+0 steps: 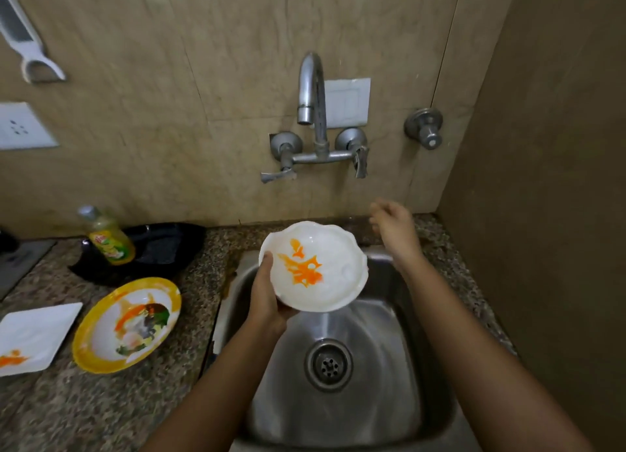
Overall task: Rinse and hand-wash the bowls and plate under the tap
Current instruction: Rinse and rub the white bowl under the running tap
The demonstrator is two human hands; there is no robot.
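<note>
- Holding position, item one: white scalloped bowl [313, 265], orange sauce streaks across its inside, kept above the rear part of the stainless steel sink [399, 367] and roughly beneath the curved metal tap spout [310, 89]. No stream of water is visible, and the bowl looks unwashed.
- Left hand [267, 292]: grips the white scalloped bowl at its left edge, thumb over the rim, fingers underneath and out of view. The forearm reaches in from the lower left.
- Right hand [393, 224]: raised beyond the bowl's right side, near the wall and below the right tap lever [360, 162], touching nothing. It is blurred; the fingers seem loosely curled and carry nothing. Judged to be on its way to turn the water on.
- Item two: round yellow-rimmed bowl [127, 324], resting on the speckled granite surface [101, 411] left of the sink, with orange, green and dark food remains inside. Unwashed.
- Item three: white square plate [37, 336], far left on the same surface, just beside the yellow-rimmed bowl, an orange smear at its near corner. Unwashed.
- Progress, judged: opening stage. None of the three pieces appears clean; the first bowl's rinse is about to begin and two pieces wait.
- Adjuncts: yellow-green dish soap bottle [108, 238], upright behind the yellow-rimmed bowl, in front of a black shallow dish [169, 245] at the wall.
</note>
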